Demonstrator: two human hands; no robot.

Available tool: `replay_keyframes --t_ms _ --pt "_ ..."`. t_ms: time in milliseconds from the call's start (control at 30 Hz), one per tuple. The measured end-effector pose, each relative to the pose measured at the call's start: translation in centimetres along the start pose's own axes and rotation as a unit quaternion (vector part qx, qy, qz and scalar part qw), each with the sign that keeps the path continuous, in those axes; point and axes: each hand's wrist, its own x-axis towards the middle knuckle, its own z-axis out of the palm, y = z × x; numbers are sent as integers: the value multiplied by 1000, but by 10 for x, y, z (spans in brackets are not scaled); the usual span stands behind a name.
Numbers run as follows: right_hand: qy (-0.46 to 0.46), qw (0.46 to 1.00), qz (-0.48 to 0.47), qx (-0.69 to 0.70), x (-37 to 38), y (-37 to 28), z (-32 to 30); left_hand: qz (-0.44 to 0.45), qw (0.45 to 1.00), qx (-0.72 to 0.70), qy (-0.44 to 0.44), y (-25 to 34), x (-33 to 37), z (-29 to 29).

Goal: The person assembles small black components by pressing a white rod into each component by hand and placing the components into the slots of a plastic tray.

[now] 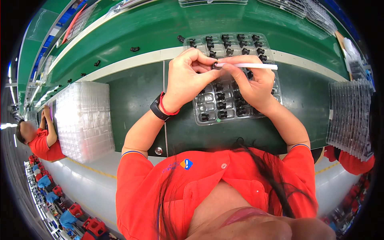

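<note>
Over the clear tray, my left hand point(186, 72) pinches a small black cylindrical part point(215, 65) between thumb and fingertips. A thin white stick point(256, 66) is gripped in my right hand point(256, 86), its left end touching or nearly touching the black part; the fingers hide the exact contact. Beneath both hands lies the clear plastic tray point(206, 107), with similar black parts in many of its compartments. Some compartments near its left side hold nothing. My hands and forearms cover part of its middle.
Tall stacks of clear trays stand at the left point(86, 120) and right point(349, 116). Loose black parts point(135, 49) lie on the green belt point(156, 32) beyond a pale rail point(140, 59). A co-worker in red point(44, 144) is at far left; another red sleeve point(356, 162) shows at right.
</note>
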Motion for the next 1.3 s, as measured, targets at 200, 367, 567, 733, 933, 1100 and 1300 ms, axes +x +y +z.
replay_keyframes --t_ms 200,367,567,733,933,1100,1300 --pt "12 1000 -10 24 -4 6 6 11 999 46 10 0 -2 1" --pt "2 1000 1 3 -4 6 5 -29 998 53 -4 7 2 -3" --pt "24 997 28 74 -15 8 -9 -46 992 113 -41 10 9 -43" --pt "-33 996 68 37 -44 2 -18 167 939 273 -127 -10 -35 -43" --pt "-67 995 59 36 -52 -3 -25 219 914 334 -68 -31 -60 -24" --pt "-83 993 77 23 -51 5 -23 237 903 351 -67 -35 -60 -24" --pt "-101 989 101 31 -62 11 -11 286 891 345 67 -68 37 -57"
